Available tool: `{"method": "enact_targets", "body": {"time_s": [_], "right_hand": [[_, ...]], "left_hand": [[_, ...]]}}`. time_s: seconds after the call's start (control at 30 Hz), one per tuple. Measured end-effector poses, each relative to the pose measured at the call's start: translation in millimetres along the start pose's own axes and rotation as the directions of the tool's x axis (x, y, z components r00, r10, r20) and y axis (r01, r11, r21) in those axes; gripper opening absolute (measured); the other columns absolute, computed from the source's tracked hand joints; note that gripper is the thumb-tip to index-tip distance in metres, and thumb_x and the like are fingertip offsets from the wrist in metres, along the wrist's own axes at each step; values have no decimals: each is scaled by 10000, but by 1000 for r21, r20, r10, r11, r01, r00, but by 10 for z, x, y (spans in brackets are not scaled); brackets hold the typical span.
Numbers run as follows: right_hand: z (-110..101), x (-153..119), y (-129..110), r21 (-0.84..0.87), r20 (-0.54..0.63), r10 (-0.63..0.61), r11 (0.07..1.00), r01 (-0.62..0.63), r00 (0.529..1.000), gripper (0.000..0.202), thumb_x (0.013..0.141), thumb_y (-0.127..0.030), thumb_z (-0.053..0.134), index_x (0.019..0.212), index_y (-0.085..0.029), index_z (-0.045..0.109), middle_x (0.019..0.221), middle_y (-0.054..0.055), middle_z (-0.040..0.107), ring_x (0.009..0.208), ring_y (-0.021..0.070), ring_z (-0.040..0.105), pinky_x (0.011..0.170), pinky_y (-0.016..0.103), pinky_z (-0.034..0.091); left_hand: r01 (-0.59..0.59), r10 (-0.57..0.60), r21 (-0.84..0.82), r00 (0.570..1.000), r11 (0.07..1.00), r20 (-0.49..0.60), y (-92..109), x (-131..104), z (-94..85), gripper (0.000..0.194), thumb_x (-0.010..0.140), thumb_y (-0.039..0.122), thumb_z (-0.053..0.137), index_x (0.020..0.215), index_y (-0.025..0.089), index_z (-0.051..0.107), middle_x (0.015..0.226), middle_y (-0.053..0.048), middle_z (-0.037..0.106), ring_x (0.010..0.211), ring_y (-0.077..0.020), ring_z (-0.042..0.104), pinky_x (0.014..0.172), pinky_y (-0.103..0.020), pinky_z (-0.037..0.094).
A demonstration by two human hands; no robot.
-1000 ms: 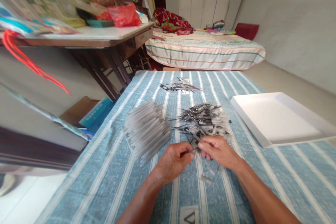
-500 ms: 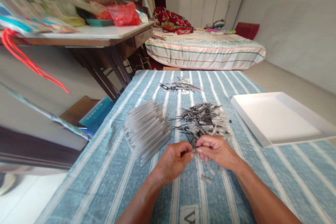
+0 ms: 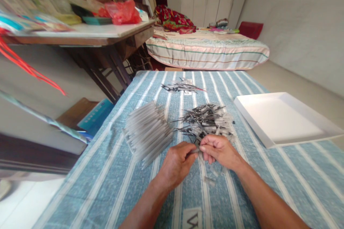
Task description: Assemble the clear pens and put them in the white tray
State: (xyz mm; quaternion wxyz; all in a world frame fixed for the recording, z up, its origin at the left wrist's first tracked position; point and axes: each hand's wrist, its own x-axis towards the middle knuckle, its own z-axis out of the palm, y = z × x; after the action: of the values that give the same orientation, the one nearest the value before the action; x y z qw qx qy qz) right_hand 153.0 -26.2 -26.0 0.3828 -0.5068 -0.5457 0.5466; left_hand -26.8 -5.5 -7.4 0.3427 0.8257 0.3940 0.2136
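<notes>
Just in front of a loose heap of thin black sticks and clear pieces (image 3: 205, 120), my two hands meet. My left hand (image 3: 178, 161) is closed, thumb against forefinger, on a small slim greyish piece (image 3: 194, 151). Fingertips of my right hand (image 3: 219, 152) pinch together at the other end of that piece; most of it is hidden by the fingers, so its kind does not show. To the left lies a neat stack of slim grey, translucent sticks (image 3: 149, 132), blurred. A few small clear pieces (image 3: 209, 181) lie on the cloth below my right hand.
A blue-and-white striped cloth (image 3: 107, 171) covers the table. Farther back lies a smaller bunch of thin dark sticks (image 3: 181, 87). At right stands a shallow white box (image 3: 287, 120). A cluttered side table (image 3: 91, 37) is at left, and a bed (image 3: 209, 52) stands beyond.
The view has shifted slightly. My hands stay together in nearly the same place, and the right fingertips have closed in nearer to the left ones.
</notes>
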Motion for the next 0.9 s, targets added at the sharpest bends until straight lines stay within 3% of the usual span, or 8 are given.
{"method": "enact_targets", "body": {"time_s": [0.23,0.43,0.53,0.63,0.8,0.9], "right_hand": [[-41,-8,-6,59,-69,-29,998,34,997,269,764,-424,586,773,-158,549,523,-31,599,385,67,505,383,171,380],[-38,8,2,60,-142,-51,996,60,989,291,797,-444,538,817,-154,565,509,-26,598,372,74,502,372,173,381],[-65,23,3,12,-203,-52,998,55,978,274,785,-433,554,786,-159,565,493,-32,588,363,73,491,371,173,376],[-107,27,0,-57,-235,-58,997,46,970,236,766,-397,579,760,-162,560,485,-36,574,366,72,479,381,176,381],[-133,1,20,-222,-189,-72,975,29,979,180,767,-343,561,746,-164,568,465,-51,524,388,76,459,398,180,356],[-77,-15,24,-466,-117,-124,883,56,985,153,784,-302,531,755,-169,600,476,-43,529,439,97,500,435,190,339]], "left_hand": [[2,-5,46,998,999,62,9,14,-85,193,819,221,450,718,164,605,684,-15,543,697,-137,524,625,-224,375],[66,-66,-8,997,998,-31,-18,6,-135,142,754,239,548,662,167,627,691,-10,548,659,-126,513,616,-229,377],[195,-212,-155,972,969,-101,-12,20,-163,143,726,270,583,647,155,617,619,13,524,580,-106,466,538,-217,345],[289,-368,-412,921,864,-127,-7,40,-176,164,691,299,622,644,145,594,541,45,473,514,-81,408,479,-197,303],[267,-477,-645,862,716,-171,2,56,-196,188,653,295,667,617,141,565,491,61,454,472,-57,372,453,-178,282],[232,-524,-723,826,650,-206,7,58,-208,183,651,288,673,635,142,564,506,54,503,444,-46,374,431,-171,274]]}}
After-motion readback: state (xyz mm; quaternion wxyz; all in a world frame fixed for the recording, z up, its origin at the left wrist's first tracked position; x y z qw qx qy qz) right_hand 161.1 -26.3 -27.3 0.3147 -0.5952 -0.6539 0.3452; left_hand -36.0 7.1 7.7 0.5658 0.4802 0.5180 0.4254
